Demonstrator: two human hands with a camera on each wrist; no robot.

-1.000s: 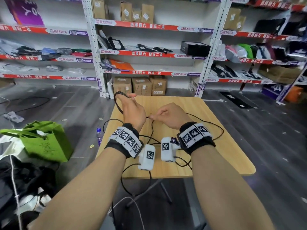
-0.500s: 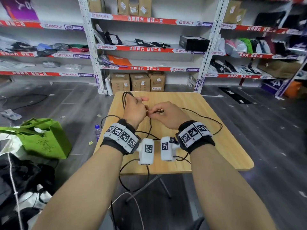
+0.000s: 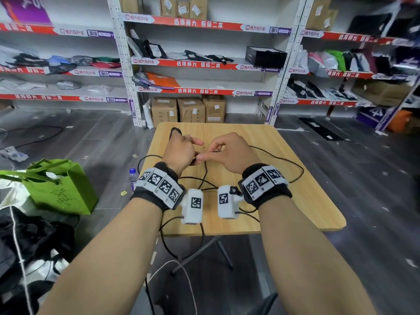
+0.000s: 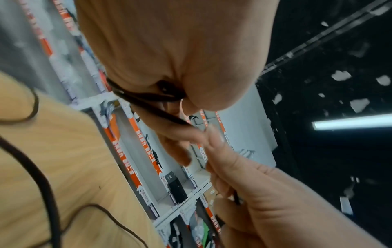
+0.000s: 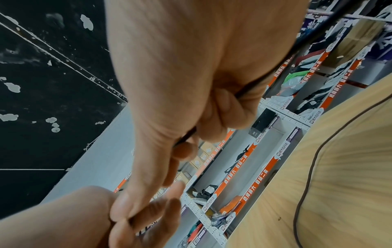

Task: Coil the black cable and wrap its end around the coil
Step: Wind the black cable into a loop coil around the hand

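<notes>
The thin black cable (image 3: pixel 284 159) lies in loose curves on the wooden table (image 3: pixel 295 201). My left hand (image 3: pixel 181 148) holds gathered loops of it in the palm, with a small loop (image 3: pixel 176 130) sticking out above the hand. In the left wrist view several strands (image 4: pixel 148 100) cross under the curled fingers. My right hand (image 3: pixel 225 151) is right beside the left and pinches a strand between thumb and fingers. In the right wrist view the cable (image 5: pixel 244 94) runs through the right hand (image 5: pixel 191 134), whose thumb tip touches the left hand (image 5: pixel 74 218).
Thin black camera leads (image 3: pixel 181 251) hang from the wrists over the table's near edge. A green bag (image 3: pixel 59 189) and a water bottle (image 3: pixel 133 176) stand on the floor to the left. Shelving (image 3: pixel 204 64) and cardboard boxes (image 3: pixel 191 110) stand behind the table.
My two hands have come together over the middle of the table. The loop above my left hand has shrunk, and my right hand has brought its strand up to the left hand.
</notes>
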